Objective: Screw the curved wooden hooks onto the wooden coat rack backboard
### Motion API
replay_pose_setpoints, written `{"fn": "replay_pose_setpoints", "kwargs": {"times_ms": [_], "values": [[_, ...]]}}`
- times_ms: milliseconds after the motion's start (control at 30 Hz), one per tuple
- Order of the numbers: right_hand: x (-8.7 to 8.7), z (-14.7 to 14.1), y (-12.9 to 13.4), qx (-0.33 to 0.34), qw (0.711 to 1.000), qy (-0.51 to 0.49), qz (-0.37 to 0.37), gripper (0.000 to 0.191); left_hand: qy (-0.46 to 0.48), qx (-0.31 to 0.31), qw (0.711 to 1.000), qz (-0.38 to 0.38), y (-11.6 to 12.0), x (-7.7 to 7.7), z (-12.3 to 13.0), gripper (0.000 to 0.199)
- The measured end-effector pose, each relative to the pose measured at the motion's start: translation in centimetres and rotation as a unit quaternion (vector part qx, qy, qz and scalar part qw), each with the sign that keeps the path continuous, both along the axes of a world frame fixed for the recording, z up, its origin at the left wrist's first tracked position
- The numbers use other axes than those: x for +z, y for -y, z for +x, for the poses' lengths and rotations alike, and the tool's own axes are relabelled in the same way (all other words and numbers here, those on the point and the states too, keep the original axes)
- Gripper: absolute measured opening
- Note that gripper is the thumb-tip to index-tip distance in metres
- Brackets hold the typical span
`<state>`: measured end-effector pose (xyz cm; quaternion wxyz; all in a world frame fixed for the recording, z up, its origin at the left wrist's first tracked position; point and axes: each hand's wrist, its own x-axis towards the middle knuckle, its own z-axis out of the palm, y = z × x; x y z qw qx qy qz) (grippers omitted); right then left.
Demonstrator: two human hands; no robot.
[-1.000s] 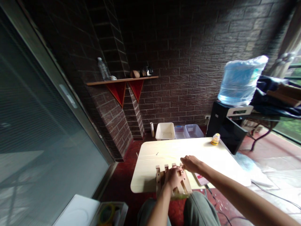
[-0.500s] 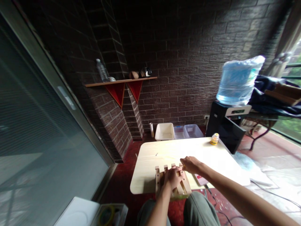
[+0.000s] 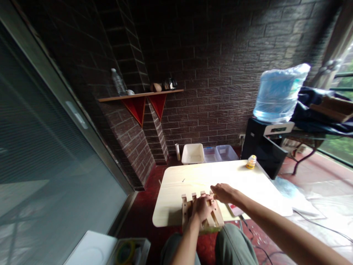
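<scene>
A slatted wooden piece (image 3: 184, 211) with dark holes in its slats lies at the near edge of the pale table (image 3: 171, 184), partly over my lap. My left hand (image 3: 202, 207) rests on its middle slats, fingers bent around them toward the right. At the far end of its rightmost slat is my right hand (image 3: 220, 191), closed in a fist-like grip; what it holds is too small and hidden to name. A small dark screw-like object (image 3: 183, 180) lies farther back on the table.
A yellow-and-white container (image 3: 251, 162) stands at the table's back right. A pink-and-white flat object (image 3: 235, 209) lies right of the slats. Behind the table are a cream bin (image 3: 192, 154) and clear bins (image 3: 226, 153). A water dispenser (image 3: 260, 147) stands right.
The view has shifted very slightly. Both hands keep nearly the same places on the wooden piece.
</scene>
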<state>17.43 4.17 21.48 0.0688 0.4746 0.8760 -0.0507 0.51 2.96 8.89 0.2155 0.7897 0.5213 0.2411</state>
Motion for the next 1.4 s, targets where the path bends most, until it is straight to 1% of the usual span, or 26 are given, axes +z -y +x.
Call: {"fn": "replay_pose_setpoints", "kwargs": {"times_ms": [200, 400, 633, 733, 933, 1233, 1400], "values": [[-0.07, -0.08, -0.24, 0.001, 1.000, -0.002, 0.003, 0.026, -0.003, 0.004, 1.000, -0.003, 0.08, 0.15, -0.08, 0.029], [-0.27, 0.17, 0.08, 0.002, 1.000, -0.014, 0.001, 0.034, 0.003, 0.000, 1.000, -0.002, 0.20, 0.33, -0.15, 0.031], [-0.64, 0.01, -0.30, -0.011, 1.000, -0.021, -0.005, 0.023, -0.002, 0.008, 1.000, 0.003, 0.28, 0.46, -0.17, 0.029], [-0.41, -0.29, -0.05, -0.018, 1.000, -0.019, -0.007, 0.025, -0.004, 0.009, 1.000, 0.002, 0.20, 0.28, -0.15, 0.029], [0.01, -0.45, 0.26, -0.018, 1.000, -0.016, -0.020, 0.035, -0.007, -0.001, 1.000, 0.000, 0.10, 0.15, -0.12, 0.027], [-0.49, -0.48, -0.34, -0.027, 0.999, -0.019, -0.024, 0.027, -0.016, 0.008, 1.000, 0.003, 0.35, 0.77, -0.10, 0.027], [-0.63, -0.48, -0.33, -0.032, 0.999, -0.017, -0.024, 0.029, -0.016, 0.013, 1.000, 0.002, 0.30, 0.77, 0.02, 0.028]]}}
